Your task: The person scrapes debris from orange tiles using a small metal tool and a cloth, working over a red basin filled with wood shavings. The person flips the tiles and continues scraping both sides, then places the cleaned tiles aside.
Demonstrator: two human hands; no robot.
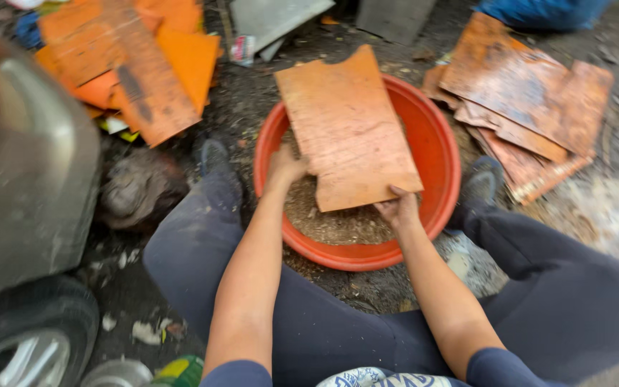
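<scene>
I hold a flat orange sheet (349, 129) with a chipped top edge, tilted over a round red-orange basin (438, 154). My left hand (285, 167) grips the sheet's lower left edge. My right hand (397, 208) grips its lower right corner. The basin sits on the ground between my knees and holds brownish sandy grit (331, 218), partly hidden by the sheet.
A stack of rusty orange sheets (528, 118) lies at the right, another pile (134, 61) at the upper left. A vehicle's grey body (23, 165) and wheel (26, 337) stand at the left. Grey slabs (274, 18) lie beyond the basin. The ground is dark dirt with scraps.
</scene>
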